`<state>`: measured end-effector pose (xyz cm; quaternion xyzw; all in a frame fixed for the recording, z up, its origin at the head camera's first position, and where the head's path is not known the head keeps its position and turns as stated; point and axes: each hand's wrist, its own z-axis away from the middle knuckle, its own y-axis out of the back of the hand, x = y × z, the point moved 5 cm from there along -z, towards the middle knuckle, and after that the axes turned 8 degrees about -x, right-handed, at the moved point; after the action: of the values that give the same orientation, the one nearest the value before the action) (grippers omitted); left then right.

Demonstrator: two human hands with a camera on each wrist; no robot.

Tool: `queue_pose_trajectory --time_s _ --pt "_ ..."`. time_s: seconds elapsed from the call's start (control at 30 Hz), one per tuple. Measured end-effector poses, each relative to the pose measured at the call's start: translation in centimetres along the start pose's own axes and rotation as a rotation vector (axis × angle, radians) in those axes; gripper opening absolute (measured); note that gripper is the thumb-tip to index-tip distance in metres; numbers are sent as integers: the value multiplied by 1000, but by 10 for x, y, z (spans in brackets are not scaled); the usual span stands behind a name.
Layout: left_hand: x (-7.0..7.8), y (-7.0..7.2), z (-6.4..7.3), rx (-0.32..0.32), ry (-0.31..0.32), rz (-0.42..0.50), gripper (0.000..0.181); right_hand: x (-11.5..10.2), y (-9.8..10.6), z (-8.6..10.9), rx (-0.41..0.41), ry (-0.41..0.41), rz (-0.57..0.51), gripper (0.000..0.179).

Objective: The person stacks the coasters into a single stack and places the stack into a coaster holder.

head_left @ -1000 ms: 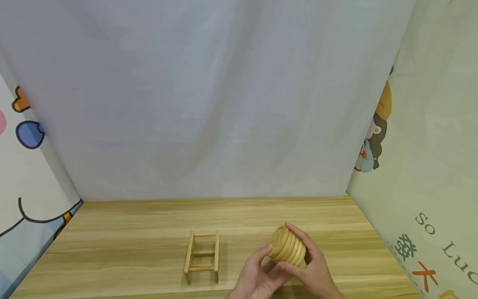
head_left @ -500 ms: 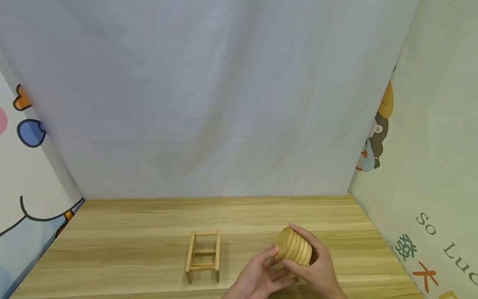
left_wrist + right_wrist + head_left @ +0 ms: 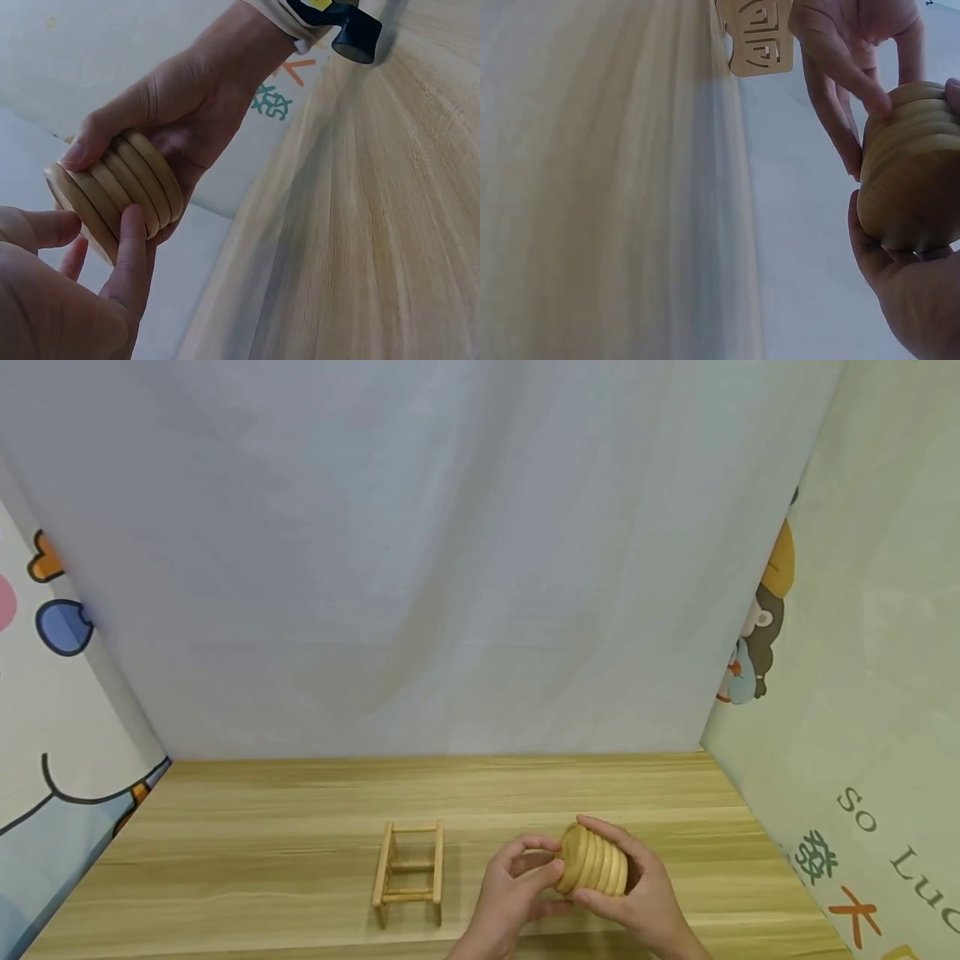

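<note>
A stack of several round wooden coasters (image 3: 602,865) is held above the table, tilted on its side with a flat face turned left. My right hand (image 3: 643,893) grips the stack, thumb on the near side and fingers over the far side. On the left, my left hand (image 3: 506,893) pinches the end coaster (image 3: 79,206) at its rim with thumb and fingers. The left wrist view shows the coasters lying face to face, one finger reaching along their edges. A rounded, plain wooden end of the stack (image 3: 911,199) faces the right wrist camera.
A small wooden rack (image 3: 408,868) with rails and side panels stands left of the hands; its cut-out side panel (image 3: 759,37) shows in the right wrist view. The wooden table (image 3: 262,835) meets a white cloth (image 3: 420,568) behind and a printed sheet (image 3: 847,693) at right.
The stack has shifted slightly right and turned more sideways. My left fingers have moved from below the stack up to the end coaster's rim. The rack stays put.
</note>
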<state>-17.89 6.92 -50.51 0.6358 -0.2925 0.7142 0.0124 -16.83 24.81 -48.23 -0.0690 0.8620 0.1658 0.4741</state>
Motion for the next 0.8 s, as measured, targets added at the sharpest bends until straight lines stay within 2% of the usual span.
queue_pose_trajectory --time_s 0.3,0.43,0.63,0.8 --pt "4 -4 5 -12 -46 -40 41 2 1 -1 -48 -5 -16 74" --pt "4 -6 4 -6 -38 -28 46 1 0 -1 -49 -5 -9 74" --pt "4 -4 6 40 -5 -17 50 1 -4 -1 -53 -17 35 75" --pt "4 -3 4 27 8 -6 52 0 -5 0 -43 -9 86 77"
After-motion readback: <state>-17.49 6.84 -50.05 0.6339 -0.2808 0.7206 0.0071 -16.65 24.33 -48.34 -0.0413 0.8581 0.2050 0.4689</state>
